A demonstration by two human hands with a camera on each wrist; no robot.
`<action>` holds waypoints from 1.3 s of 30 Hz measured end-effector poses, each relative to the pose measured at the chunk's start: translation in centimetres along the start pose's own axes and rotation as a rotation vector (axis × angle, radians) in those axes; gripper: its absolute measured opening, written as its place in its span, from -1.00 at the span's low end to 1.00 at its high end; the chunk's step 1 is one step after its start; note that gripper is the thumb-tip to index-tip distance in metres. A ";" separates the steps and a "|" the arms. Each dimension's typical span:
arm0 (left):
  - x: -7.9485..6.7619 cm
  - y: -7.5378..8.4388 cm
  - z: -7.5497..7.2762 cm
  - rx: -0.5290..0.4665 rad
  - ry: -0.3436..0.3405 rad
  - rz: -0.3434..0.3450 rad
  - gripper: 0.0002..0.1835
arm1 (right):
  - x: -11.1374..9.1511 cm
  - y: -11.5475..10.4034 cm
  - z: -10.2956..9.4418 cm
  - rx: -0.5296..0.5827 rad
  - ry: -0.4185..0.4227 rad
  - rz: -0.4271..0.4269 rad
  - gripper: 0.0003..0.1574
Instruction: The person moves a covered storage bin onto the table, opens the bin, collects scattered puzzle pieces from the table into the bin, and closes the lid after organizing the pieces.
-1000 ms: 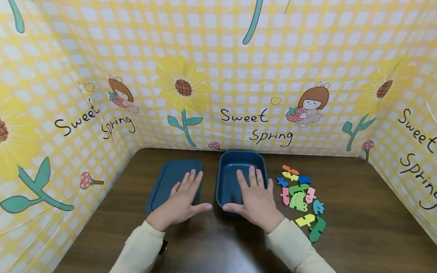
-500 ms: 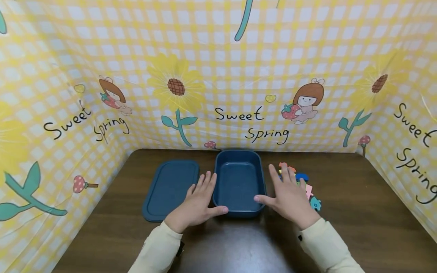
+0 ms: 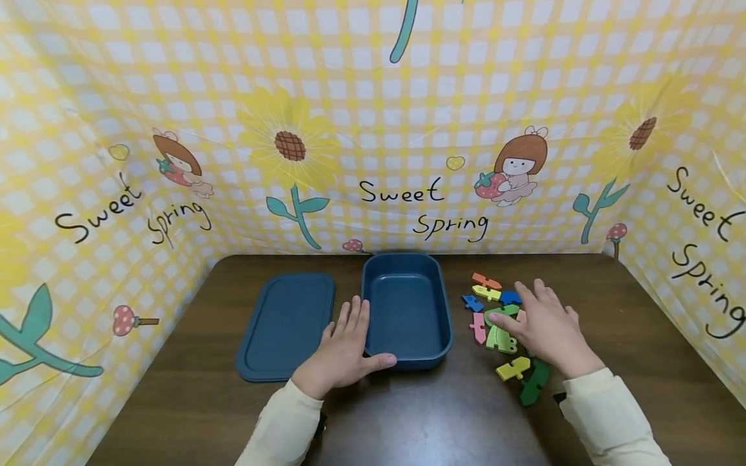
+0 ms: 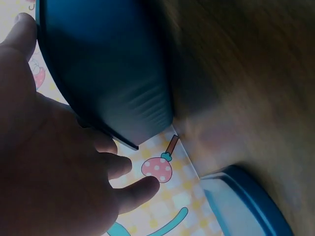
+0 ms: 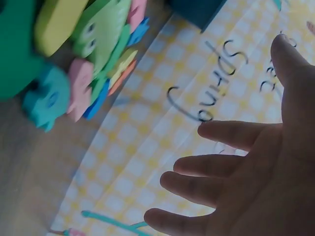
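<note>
My left hand (image 3: 344, 353), fingers straight and thumb spread, is at the near left corner of a dark blue rectangular box (image 3: 406, 359). In the left wrist view the thumb and fingers lie along the rim of the box (image 4: 113, 73); whether they touch it I cannot tell. My right hand (image 3: 550, 329) hovers with spread fingers over the right side of a group of colourful puzzle pieces and holds nothing. Among these are a light green crocodile-head piece (image 3: 500, 340), a yellow piece (image 3: 513, 369) and a dark green piece (image 3: 535, 383). The hand hides some of the pieces.
A flat blue lid (image 3: 285, 327) lies on the brown wooden table (image 3: 408, 421), left of the box. Behind and at both sides hangs a yellow checked cloth (image 3: 373, 129) with printed flowers and lettering.
My right hand has moved from over the box to the right, above the puzzle pieces. My left hand has shifted right from over the lid to the box's near left corner.
</note>
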State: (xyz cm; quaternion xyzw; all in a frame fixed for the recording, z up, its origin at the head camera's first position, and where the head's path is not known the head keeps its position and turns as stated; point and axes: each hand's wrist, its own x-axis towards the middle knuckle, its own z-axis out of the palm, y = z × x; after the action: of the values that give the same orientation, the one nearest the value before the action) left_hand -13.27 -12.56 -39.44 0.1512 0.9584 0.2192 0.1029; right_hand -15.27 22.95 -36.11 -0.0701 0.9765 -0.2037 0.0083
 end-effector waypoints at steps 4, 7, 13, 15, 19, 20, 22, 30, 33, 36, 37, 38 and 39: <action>0.0 0.1 0.2 0.003 -0.003 -0.007 0.18 | 0.1 1.6 -0.1 -0.003 -0.014 0.014 0.24; 0.0 0.1 0.3 0.013 -0.006 -0.014 0.17 | 0.5 2.7 0.1 -0.008 -0.025 0.018 0.14; -0.1 0.3 0.2 0.012 -0.004 -0.020 0.18 | 2.1 4.6 0.3 0.030 -0.035 -0.046 -0.22; -0.1 0.3 0.2 0.006 0.002 -0.017 0.18 | 2.7 5.3 0.3 0.042 -0.038 -0.085 -0.33; 0.0 0.3 0.2 0.013 0.014 -0.015 0.17 | 4.0 6.5 0.3 0.077 -0.073 -0.114 -0.41; 0.0 0.3 0.2 0.013 0.016 -0.016 0.17 | 4.4 6.8 0.3 0.089 -0.085 -0.111 -0.41; -0.1 0.3 0.2 0.011 0.016 -0.017 0.17 | 5.1 7.4 0.4 0.111 -0.109 -0.095 -0.40; 0.1 0.3 0.4 0.008 -0.004 -0.016 0.19 | 7.6 9.4 0.8 0.151 -0.154 -0.040 -0.48; 0.2 0.1 0.5 0.015 -0.006 -0.016 0.20 | 8.3 9.9 1.0 0.182 -0.167 -0.012 -0.53; 0.3 0.0 0.5 0.021 -0.008 -0.017 0.20 | 8.8 10.3 1.2 0.215 -0.178 -0.004 -0.55; 0.3 0.0 0.5 0.020 -0.008 -0.017 0.20 | 8.9 10.3 1.3 0.223 -0.184 -0.003 -0.55; 0.3 0.0 0.5 0.020 -0.007 -0.016 0.20 | 8.9 10.3 1.4 0.232 -0.187 -0.002 -0.55; 0.3 -0.1 0.5 0.019 -0.007 -0.016 0.20 | 9.0 10.4 1.5 0.239 -0.191 -0.005 -0.54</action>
State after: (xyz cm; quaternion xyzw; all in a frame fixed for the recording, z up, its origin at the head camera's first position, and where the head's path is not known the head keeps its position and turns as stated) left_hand -13.46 -12.32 -39.93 0.1454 0.9613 0.2086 0.1065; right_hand -25.49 30.53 -41.49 -0.0900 0.9399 -0.3108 0.1089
